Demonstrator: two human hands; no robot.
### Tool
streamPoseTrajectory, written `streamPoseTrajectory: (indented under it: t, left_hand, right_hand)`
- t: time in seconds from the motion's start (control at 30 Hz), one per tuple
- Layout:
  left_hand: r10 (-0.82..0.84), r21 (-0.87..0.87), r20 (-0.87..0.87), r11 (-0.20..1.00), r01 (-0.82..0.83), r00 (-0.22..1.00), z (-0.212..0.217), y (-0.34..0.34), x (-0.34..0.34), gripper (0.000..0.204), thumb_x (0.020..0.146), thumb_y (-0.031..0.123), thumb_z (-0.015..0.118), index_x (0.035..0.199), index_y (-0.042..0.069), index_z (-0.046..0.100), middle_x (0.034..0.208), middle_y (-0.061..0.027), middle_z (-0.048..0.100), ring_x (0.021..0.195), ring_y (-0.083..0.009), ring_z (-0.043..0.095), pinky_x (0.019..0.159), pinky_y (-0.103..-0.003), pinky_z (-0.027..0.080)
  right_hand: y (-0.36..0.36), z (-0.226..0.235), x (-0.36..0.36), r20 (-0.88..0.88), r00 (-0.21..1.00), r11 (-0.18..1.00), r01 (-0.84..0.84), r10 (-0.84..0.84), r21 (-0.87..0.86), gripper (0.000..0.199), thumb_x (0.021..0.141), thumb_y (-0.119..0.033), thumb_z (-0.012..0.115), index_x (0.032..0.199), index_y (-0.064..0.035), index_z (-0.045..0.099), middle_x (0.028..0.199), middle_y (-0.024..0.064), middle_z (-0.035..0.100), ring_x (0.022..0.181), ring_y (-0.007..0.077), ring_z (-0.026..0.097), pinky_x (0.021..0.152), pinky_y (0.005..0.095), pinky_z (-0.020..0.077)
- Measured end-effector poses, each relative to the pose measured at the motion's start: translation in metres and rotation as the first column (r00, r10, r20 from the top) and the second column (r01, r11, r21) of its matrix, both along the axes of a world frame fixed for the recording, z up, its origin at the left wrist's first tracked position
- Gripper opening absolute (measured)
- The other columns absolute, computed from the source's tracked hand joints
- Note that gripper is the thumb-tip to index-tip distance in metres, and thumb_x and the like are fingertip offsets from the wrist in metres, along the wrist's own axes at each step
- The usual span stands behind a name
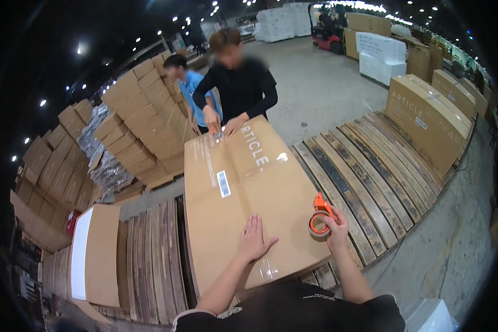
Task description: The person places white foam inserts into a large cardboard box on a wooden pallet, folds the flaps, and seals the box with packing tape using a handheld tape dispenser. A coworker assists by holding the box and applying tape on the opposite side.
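A large brown cardboard box [282, 221] lies before me, its flaps meeting along a seam, with a white label [223, 184] on top. My left hand [253, 240] rests flat on the box beside the seam, fingers stretched out. In my right hand [338, 228], closed round the handle, is an orange tape dispenser [320, 205] with a roll of tape, held over the box's right edge. Shiny clear tape [268, 269] shows at the near end of the seam. Across the box, a co-worker in black has both hands [227, 124] at the far edge, one at a small orange tool.
A wooden slatted pallet [371, 182] extends to the right, bearing upright cartons [426, 122]. On the left, an open carton with a white panel [82, 254] stands on slats. Stacked boxes [144, 110] and a person in blue are behind it. A red forklift [327, 36] sits far back.
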State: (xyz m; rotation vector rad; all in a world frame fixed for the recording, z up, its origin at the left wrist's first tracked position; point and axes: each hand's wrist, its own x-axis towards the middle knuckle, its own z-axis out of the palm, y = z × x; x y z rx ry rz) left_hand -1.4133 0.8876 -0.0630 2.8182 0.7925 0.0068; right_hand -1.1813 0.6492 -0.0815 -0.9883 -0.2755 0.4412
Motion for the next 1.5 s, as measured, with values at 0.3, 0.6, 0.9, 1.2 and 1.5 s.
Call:
streamPoseTrajectory:
  t: [0.3,0.6,0.9,1.2,1.5]
  left_hand:
    - [0.029,-0.035,0.046,0.999,-0.027,0.999,-0.004,0.001,0.002,0.118,0.107,0.076,0.059,0.179,-0.009,0.018,0.189,-0.0285,0.016,0.178,-0.0400,0.010,0.142,-0.054,0.017]
    - [0.048,-0.090,0.091,0.995,-0.040,0.995,0.002,-0.001,0.000,0.116,0.107,0.074,0.059,0.178,-0.009,0.021,0.189,-0.0287,0.017,0.178,-0.0391,0.012,0.143,-0.054,0.015]
    - [0.033,-0.069,0.191,0.997,-0.020,0.981,-0.019,0.005,-0.006,0.116,0.107,0.075,0.058,0.177,-0.010,0.022,0.188,-0.0291,0.019,0.177,-0.0393,0.012,0.142,-0.052,0.017]
    - [0.065,-0.109,0.203,0.993,-0.043,0.977,-0.024,0.005,-0.005,0.116,0.107,0.076,0.057,0.178,-0.009,0.022,0.189,-0.0275,0.017,0.177,-0.0394,0.011,0.143,-0.052,0.016]
    - [0.069,-0.118,0.230,0.992,-0.042,0.971,-0.027,0.006,-0.008,0.117,0.106,0.074,0.059,0.178,-0.009,0.019,0.190,-0.0265,0.015,0.178,-0.0382,0.009,0.144,-0.051,0.014]
  right_hand:
    - [0.006,0.002,0.002,0.034,0.996,0.997,-0.077,0.078,-0.022,0.057,0.099,0.007,0.073,0.155,0.0079,0.063,0.160,0.0179,0.067,0.126,0.0174,0.074,0.088,0.0256,0.0641]
    - [0.008,0.005,0.001,0.021,0.996,0.992,-0.085,0.088,-0.093,0.056,0.100,0.006,0.072,0.156,0.0062,0.063,0.137,0.0148,0.078,0.098,0.0118,0.078,0.069,0.0250,0.0642]
    - [0.010,-0.003,0.000,0.043,0.998,0.991,-0.046,0.052,-0.129,0.052,0.102,0.004,0.072,0.153,0.0056,0.063,0.123,0.0112,0.079,0.081,0.0106,0.073,0.069,0.0251,0.0623]
    - [0.011,-0.003,-0.002,0.046,0.999,0.986,0.010,-0.003,-0.166,0.049,0.105,0.005,0.069,0.153,0.0058,0.062,0.134,0.0156,0.077,0.098,0.0156,0.076,0.072,0.0275,0.0653]
    - [0.013,0.002,-0.008,0.101,0.995,0.998,0.005,0.002,-0.063,0.048,0.104,0.002,0.070,0.152,0.0059,0.064,0.121,0.0091,0.076,0.082,0.0076,0.063,0.068,0.0235,0.0568]
